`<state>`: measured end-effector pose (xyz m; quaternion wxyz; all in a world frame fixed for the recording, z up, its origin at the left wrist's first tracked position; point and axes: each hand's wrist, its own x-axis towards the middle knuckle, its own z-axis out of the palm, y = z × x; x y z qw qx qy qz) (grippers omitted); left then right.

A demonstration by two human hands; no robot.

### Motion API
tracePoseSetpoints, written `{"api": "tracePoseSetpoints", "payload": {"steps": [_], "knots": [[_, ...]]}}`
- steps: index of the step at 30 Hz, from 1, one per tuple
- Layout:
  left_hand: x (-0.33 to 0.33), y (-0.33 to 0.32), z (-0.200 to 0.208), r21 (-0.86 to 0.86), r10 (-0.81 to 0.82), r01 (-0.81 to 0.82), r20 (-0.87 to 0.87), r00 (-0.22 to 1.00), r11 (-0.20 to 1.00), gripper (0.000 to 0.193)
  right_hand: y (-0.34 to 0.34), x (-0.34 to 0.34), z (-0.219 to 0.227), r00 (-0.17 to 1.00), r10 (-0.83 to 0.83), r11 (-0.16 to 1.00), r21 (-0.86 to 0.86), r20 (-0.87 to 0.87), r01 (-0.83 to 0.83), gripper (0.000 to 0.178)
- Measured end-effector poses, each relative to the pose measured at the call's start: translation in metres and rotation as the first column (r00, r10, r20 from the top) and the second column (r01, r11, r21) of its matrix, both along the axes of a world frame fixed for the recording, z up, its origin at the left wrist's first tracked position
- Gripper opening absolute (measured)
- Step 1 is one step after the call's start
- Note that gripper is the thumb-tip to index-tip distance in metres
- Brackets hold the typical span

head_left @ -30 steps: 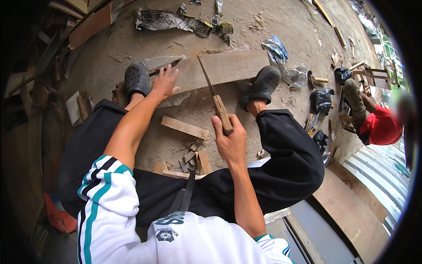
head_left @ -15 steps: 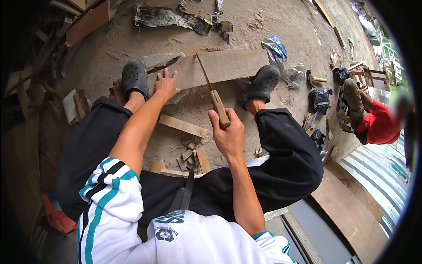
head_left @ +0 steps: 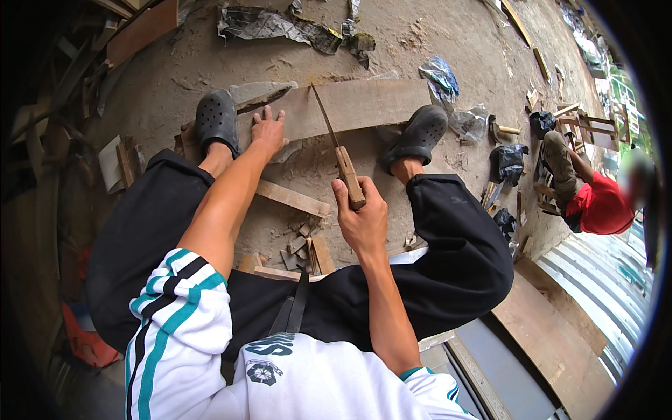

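Note:
A wide, flat wooden board [head_left: 378, 105] lies crosswise on the ground between my feet. My left hand [head_left: 268, 133] rests on its left part, fingers spread and pressing flat. In my right hand [head_left: 364, 220], closed around its wooden handle, is a handsaw [head_left: 346, 171]. The thin blade points away from me and crosses the board to the right of my left hand. My left clog [head_left: 216, 119] is at the board's left end, and my right clog [head_left: 421, 136] is against its right end.
Wood offcuts [head_left: 308, 248] and a short plank [head_left: 292, 198] lie between my legs. Crumpled paper [head_left: 273, 26] is beyond the board. Plastic wrapping [head_left: 441, 77], a hammer [head_left: 502, 129] and black bags [head_left: 509, 162] lie to the right. A person in red [head_left: 598, 203] sits farther right.
Very little differs. The view has shifted slightly; my left hand stays flat on the board and the saw remains across it in my right hand.

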<state>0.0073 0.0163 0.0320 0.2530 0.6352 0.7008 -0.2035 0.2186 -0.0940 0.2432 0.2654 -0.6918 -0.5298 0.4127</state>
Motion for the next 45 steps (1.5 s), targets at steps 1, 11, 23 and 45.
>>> {"api": "tracePoseSetpoints", "payload": {"steps": [1,11,23,45], "knots": [[0.000,0.000,-0.001,-0.001,-0.001,0.001,-0.003,1.000,1.000,0.090,-0.001,0.001,-0.001,1.000,0.003,1.000,0.028,-0.001,-0.003,0.033],[0.003,0.003,0.004,-0.042,-0.004,0.003,-0.007,1.000,0.999,0.090,-0.003,0.010,0.000,1.000,0.001,1.000,0.029,-0.005,-0.001,0.032],[0.003,0.001,0.003,-0.040,0.014,-0.015,-0.008,1.000,0.999,0.090,-0.006,0.009,0.001,1.000,0.017,1.000,-0.014,0.006,-0.017,0.033],[-0.001,-0.008,-0.004,-0.027,0.064,-0.061,0.106,0.992,0.998,0.089,0.056,-0.022,-0.007,0.990,0.102,0.982,-0.167,0.101,-0.084,0.040]]}}
